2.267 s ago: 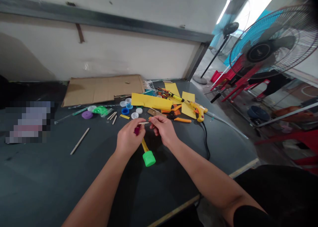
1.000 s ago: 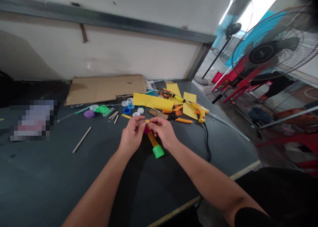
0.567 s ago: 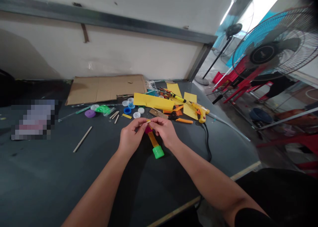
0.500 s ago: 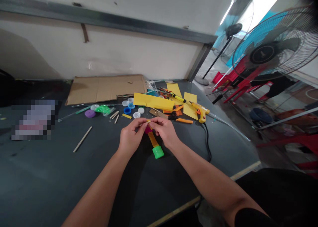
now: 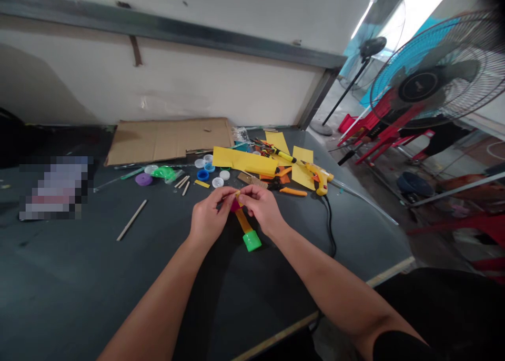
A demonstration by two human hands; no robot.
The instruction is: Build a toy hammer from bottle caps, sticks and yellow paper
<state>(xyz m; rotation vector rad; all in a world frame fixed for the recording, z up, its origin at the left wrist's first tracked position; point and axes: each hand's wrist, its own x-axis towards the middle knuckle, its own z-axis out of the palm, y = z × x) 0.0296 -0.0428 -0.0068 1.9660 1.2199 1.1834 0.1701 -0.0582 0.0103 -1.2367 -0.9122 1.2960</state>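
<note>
- Your left hand [image 5: 209,213] and right hand [image 5: 262,206] meet at the fingertips, both pinching a small yellowish piece [image 5: 238,193] above the tabletop [image 5: 79,287], between its back and near edges;
- just below your fingers, a magenta part [image 5: 235,206] shows; an orange strip [image 5: 244,222] slants from it to a green cap [image 5: 252,240], toward the near edge;
- toward the back edge lie plastic caps [image 5: 202,175], a yellow sheet [image 5: 244,161] and cardboard [image 5: 169,140]; nearer the right edge, a glue gun [image 5: 322,183].

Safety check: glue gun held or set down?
Set down: the glue gun lies on the table, apart from left hand and right hand. Power: can't tell.
</note>
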